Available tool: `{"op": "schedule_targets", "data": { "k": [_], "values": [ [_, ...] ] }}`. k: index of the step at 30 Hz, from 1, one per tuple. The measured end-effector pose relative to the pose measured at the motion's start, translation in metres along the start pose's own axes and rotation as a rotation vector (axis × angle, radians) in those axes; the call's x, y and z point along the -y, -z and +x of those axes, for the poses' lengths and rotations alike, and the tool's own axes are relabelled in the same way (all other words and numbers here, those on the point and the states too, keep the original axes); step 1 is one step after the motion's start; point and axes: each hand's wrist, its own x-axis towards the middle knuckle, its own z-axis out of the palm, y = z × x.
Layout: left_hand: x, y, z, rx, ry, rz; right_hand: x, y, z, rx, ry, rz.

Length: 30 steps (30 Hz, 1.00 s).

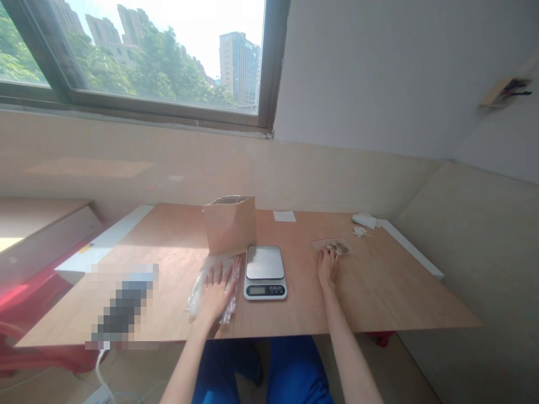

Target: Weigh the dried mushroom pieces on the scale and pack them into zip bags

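Note:
My left hand [218, 289] lies flat, fingers spread, on a pile of clear zip bags [197, 290] with red-striped edges. My right hand [328, 268] is at the near edge of a small clear plastic bag [344, 248], its fingers bent onto it. Small pale and brownish pieces show inside that bag; I cannot make out their kind. Between my hands sits a digital kitchen scale [265, 264] with a bare metal plate and a dark display strip. Behind the zip bags a brown paper bag [231, 227] stands upright with its top open.
A white paper slip [284, 216] lies near the wall. White crumpled items [364, 220] are at the back right of the wooden table [295, 314]. On the left is a blurred-out dark object [124, 308] with a white cable [99, 370]. Red stools [25, 314] stand beyond the left edge.

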Motion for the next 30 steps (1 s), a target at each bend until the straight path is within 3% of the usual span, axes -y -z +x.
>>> {"op": "schedule_targets", "data": {
  "k": [6, 11, 14, 17, 23, 25, 30],
  "values": [
    [-0.002, 0.012, 0.001, 0.024, 0.02, -0.107, 0.002, 0.004, -0.001, -0.064, -0.039, 0.19],
    [0.01, 0.027, 0.006, 0.051, 0.072, -0.435, 0.006, 0.014, -0.024, -0.093, -0.073, 0.323],
    [0.012, 0.043, 0.004, -0.027, 0.058, -0.661, 0.014, 0.019, -0.045, -0.054, -0.09, 0.401],
    [-0.003, 0.065, -0.004, -0.079, 0.012, -0.897, 0.029, 0.028, -0.063, 0.018, -0.175, 0.568],
    [-0.054, 0.094, -0.023, 0.123, -0.042, -1.265, 0.072, 0.07, -0.073, 0.036, -0.476, 0.915],
    [-0.066, 0.094, -0.024, 0.134, -0.066, -1.304, 0.087, 0.09, -0.071, 0.112, -0.559, 1.007],
    [-0.074, 0.095, -0.021, 0.051, -0.116, -1.268, 0.118, 0.131, -0.068, 0.565, -0.546, 1.212]
  ]
}}
